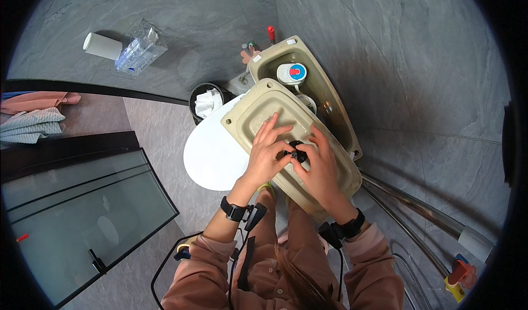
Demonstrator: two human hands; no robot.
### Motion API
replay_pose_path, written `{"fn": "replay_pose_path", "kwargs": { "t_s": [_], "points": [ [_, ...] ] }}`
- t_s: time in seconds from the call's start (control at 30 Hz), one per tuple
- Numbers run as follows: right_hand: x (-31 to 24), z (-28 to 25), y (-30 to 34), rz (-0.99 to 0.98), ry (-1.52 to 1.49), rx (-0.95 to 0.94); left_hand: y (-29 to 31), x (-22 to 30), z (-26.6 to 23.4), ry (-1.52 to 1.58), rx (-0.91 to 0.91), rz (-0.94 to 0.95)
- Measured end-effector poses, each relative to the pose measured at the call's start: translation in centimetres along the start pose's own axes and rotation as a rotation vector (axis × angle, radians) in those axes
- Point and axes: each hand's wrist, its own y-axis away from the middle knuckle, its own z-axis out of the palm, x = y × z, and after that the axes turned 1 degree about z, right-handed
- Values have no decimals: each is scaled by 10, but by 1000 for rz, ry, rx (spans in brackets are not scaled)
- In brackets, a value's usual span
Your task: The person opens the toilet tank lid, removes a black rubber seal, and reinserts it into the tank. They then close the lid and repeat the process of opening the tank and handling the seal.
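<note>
My left hand and my right hand meet over the upturned beige toilet tank lid. Between their thumbs and index fingers is a small black round part, pinched from both sides. Its exact kind is partly hidden by my fingers. My left hand's other fingers stretch out over the lid's hollow. The lid lies tilted across the front of the opened toilet tank. Inside the tank, the white flush valve with a blue and red top shows.
Left of the tank lid is the white toilet seat cover, with a black waste bin behind it. A red-handled valve stands by the wall. Metal rails run at the right. A clear tissue box hangs on the wall.
</note>
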Motion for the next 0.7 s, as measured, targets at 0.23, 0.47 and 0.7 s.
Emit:
{"fn": "replay_pose_path", "kwargs": {
  "t_s": [0.23,0.47,0.7],
  "points": [
    [1,0,1,12,8,-26,0,0,0,2,-7,1],
    [5,-5,2,60,-77,-16,1,0,0,11,2,-3],
    [19,-44,-42,183,-159,29,1,2,-3,24,-26,-20]
  ]
}}
